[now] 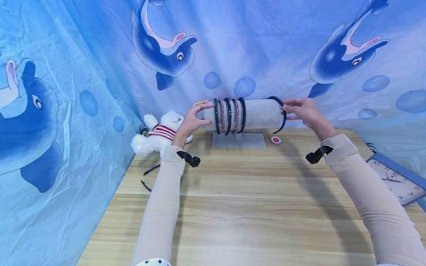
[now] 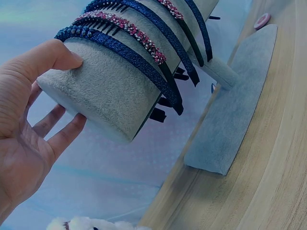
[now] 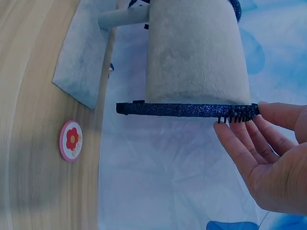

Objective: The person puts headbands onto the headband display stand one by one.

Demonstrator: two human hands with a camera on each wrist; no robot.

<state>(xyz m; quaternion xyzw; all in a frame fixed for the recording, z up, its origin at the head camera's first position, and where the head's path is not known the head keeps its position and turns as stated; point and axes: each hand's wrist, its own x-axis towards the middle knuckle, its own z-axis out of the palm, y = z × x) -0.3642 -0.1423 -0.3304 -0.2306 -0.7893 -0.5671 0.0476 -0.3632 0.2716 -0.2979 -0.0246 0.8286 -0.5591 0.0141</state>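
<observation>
A grey plush headband stand has a horizontal roll on a post and a flat base. Several headbands, some dark and some with pink and silver stones, sit round its left half. My left hand grips the roll's left end, thumb on one side and fingers on the other, as the left wrist view shows. At the opposite end, my right hand pinches a dark blue glittery headband with comb teeth. That headband stands across the roll's right end face, at its very edge.
Behind my left forearm sits a white plush toy in a red-striped top. A dark headband lies partly under that arm. A round flower badge lies right of the base. A blue-framed clock stands at the table's right edge.
</observation>
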